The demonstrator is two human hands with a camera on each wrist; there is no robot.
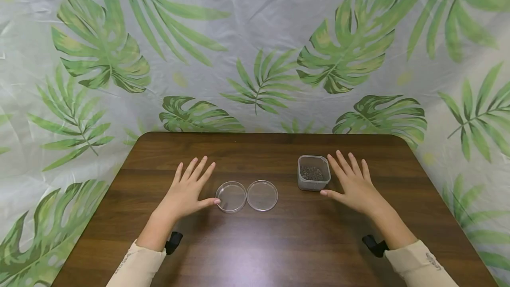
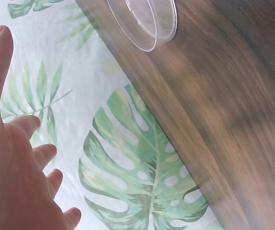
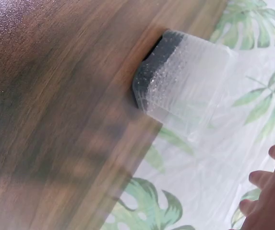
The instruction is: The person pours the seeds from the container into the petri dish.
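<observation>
My left hand [image 1: 187, 194] is spread with straight fingers, and its thumb tip overlaps the rim of a clear petri dish [image 1: 231, 203] in the head view. A second round clear dish [image 1: 262, 195] lies right beside the first, their rims meeting. My right hand [image 1: 355, 189], also spread wide and holding nothing, is just right of a square translucent plastic tub [image 1: 314, 185]. Dark grainy material [image 1: 311, 173] covers the tub's bottom. The left wrist view shows the stacked rims of a petri dish [image 2: 149, 28]; the right wrist view shows the tub's side [image 3: 190, 81].
The dishes and tub stand on a dark wood-grain table [image 1: 255, 242] with rounded far corners. Behind it hangs a pale cloth [image 1: 263, 21] printed with green leaves. Black straps [image 1: 374, 246] show at both wrists, below light sleeves.
</observation>
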